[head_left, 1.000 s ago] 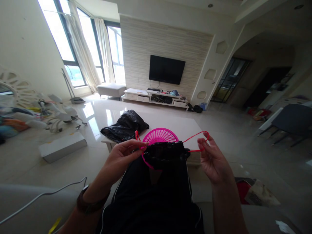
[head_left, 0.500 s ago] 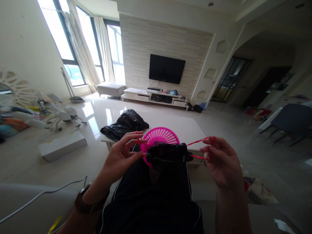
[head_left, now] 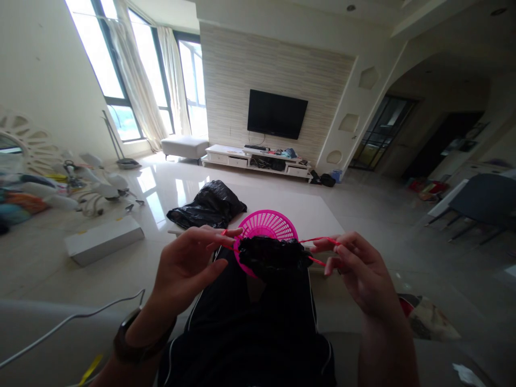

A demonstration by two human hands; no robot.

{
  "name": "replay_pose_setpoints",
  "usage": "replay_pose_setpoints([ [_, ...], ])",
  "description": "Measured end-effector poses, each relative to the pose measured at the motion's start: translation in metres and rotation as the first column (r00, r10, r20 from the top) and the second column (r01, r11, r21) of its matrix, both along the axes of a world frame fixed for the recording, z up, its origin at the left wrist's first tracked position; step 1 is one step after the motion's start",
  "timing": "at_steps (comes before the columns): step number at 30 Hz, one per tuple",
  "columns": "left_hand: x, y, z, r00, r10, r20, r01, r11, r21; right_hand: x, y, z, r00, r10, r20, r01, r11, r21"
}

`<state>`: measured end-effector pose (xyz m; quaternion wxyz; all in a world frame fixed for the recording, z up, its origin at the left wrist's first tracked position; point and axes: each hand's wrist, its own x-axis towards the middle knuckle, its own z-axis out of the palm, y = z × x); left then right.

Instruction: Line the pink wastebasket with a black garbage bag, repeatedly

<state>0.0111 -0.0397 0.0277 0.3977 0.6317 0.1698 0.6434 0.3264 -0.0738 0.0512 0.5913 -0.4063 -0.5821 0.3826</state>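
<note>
Two bare hands flank a black plastic bag (head_left: 274, 257) fitted with a red drawstring (head_left: 322, 240), seen above the lap of a seated person in dark trousers (head_left: 250, 333) with white piping. The right hand (head_left: 358, 266) has its fingers bent around the drawstring, whose two strands run from that hand to the bag's right end. The left hand (head_left: 189, 269), a dark band (head_left: 139, 344) at its wrist, reaches to the bag's left end; its fingers are extended at the red cord and its thumb stands apart, but I cannot tell whether they grip the cord. The bag, its gathered mouth upward, lies between the hands and overlaps the near part of a pink slotted basket (head_left: 268, 220); whether it sits inside or in front is too dark to make out. Beyond the basket extends a white worktop (head_left: 314, 209), with a larger crumpled black bag (head_left: 207, 205) on its left portion. A long white box (head_left: 105, 242) rests on the floor farther left. Across the room, a black television (head_left: 277, 114) hangs on the striped wall (head_left: 226, 75) above a low white cabinet (head_left: 220, 157).
</note>
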Motion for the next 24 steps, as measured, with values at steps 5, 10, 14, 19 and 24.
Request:
replay_pose_setpoints([
  [5,0.003,-0.005,-0.003,0.989,0.068,-0.131,-0.053,0.992,0.112,-0.003,-0.006,-0.001,0.995,0.021,0.095,-0.035,0.989,0.142],
  [10,0.005,0.004,-0.011,0.939,0.155,-0.307,-0.138,0.987,0.079,-0.013,-0.015,0.006,0.997,0.03,0.078,-0.051,0.957,0.284],
  [14,0.005,0.006,-0.015,0.927,0.178,-0.33,-0.157,0.984,0.088,-0.012,-0.016,0.005,0.996,0.02,0.082,-0.048,0.933,0.357],
  [19,0.003,-0.002,-0.01,0.949,0.178,-0.26,-0.124,0.969,0.212,-0.005,-0.009,-0.004,0.986,0.116,0.117,-0.149,0.929,0.338],
  [24,0.003,-0.011,0.0,0.949,0.23,-0.215,-0.129,0.907,0.401,-0.004,-0.001,-0.011,0.974,0.173,0.147,-0.208,0.941,0.266],
])
